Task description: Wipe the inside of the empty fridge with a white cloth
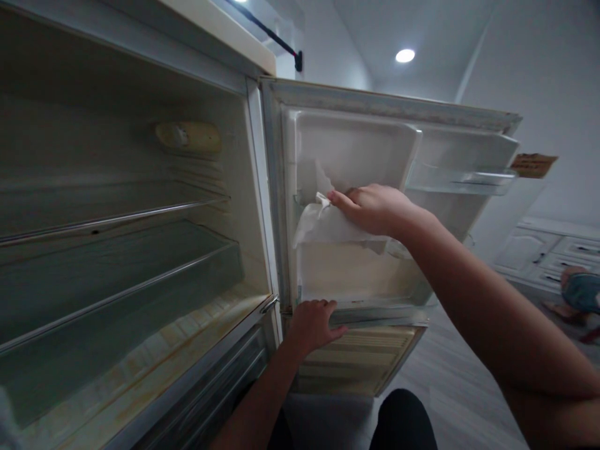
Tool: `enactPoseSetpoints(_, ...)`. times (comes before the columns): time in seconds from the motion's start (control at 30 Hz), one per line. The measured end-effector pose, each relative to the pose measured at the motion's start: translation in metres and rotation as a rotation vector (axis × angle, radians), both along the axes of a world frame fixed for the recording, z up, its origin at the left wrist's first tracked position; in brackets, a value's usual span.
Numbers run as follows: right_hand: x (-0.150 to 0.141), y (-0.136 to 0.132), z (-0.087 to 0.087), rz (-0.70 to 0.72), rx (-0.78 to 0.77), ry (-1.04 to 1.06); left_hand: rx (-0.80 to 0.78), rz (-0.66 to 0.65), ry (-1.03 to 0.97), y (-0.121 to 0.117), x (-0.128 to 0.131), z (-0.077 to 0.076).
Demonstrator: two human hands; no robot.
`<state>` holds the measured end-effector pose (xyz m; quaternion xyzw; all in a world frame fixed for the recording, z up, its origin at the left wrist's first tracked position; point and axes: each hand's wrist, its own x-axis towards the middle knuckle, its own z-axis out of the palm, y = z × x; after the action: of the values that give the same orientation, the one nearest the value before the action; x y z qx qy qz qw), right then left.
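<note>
The refrigerator door [354,147] stands swung out, its white inner side facing me. My right hand [375,206] is closed on a thin white wipe [316,225], bunched at the thumb and draping down over the door's inner panel. Part of the wipe hangs below my palm, and the fingertips are partly hidden. Lower down, my left hand [312,325] has its fingers curled over the rim of the bottom door shelf [375,315], thumb sticking out to the right.
To the left is the refrigerator compartment [241,156] with glass shelves [140,269] and a stained floor. A lower door [360,359] also stands ajar. White cabinets [529,250] and a partly visible person [581,290] are at far right. My knee [405,419] is below.
</note>
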<state>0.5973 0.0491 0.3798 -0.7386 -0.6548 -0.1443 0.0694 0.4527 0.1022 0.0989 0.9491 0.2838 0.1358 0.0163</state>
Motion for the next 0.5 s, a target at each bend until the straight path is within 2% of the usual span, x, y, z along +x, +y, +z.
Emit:
enactPoseSetpoints(0.23, -0.024, 0.002, -0.009, 0.212, 0.067, -0.115, 0.017, 0.017, 0.01, -0.001, 0.003, 0.001)
enactPoseSetpoints(0.37, -0.039, 0.016, -0.006, 0.307, 0.034, -0.176, 0.017, 0.02, 0.005, -0.002, 0.002, 0.001)
enactPoseSetpoints(0.5, -0.045, 0.03, -0.007, 0.384, 0.069, -0.219, 0.004, 0.032, 0.004, -0.003, 0.003, 0.002)
